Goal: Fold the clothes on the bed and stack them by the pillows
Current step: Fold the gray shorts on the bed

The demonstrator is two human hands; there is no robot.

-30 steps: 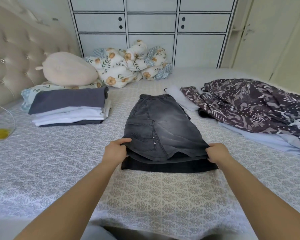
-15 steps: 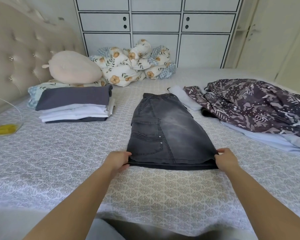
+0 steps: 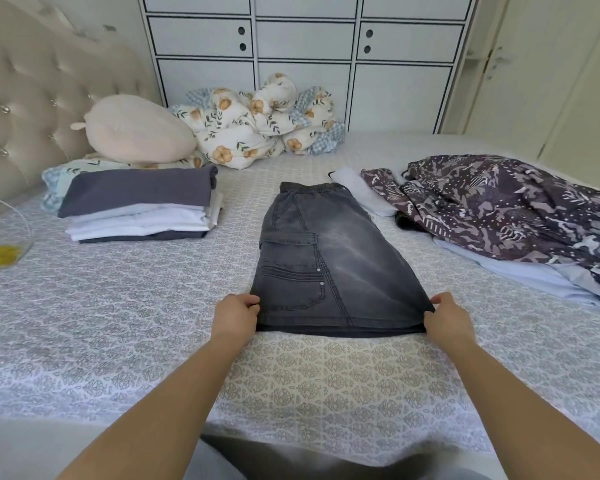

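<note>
Dark grey denim shorts (image 3: 336,261) lie flat on the bed, folded lengthwise, waistband away from me. My left hand (image 3: 236,317) pinches the near left corner of their hem. My right hand (image 3: 447,318) pinches the near right corner. A stack of folded clothes (image 3: 139,209), grey on top and white below, sits at the left beside the pillows (image 3: 136,133). An unfolded pile with a purple patterned garment (image 3: 499,206) over pale blue cloth lies at the right.
The bed (image 3: 118,323) has a patterned grey cover. A floral quilt (image 3: 257,129) is bundled at the far side by the white cabinets (image 3: 305,57). A clear container with yellow contents (image 3: 0,254) sits at the left edge. A tufted headboard (image 3: 32,109) stands at the left.
The top layer's hem, which lay short of the lower one, has been pulled toward me until both hems line up. Both hands stay on the near corners.
</note>
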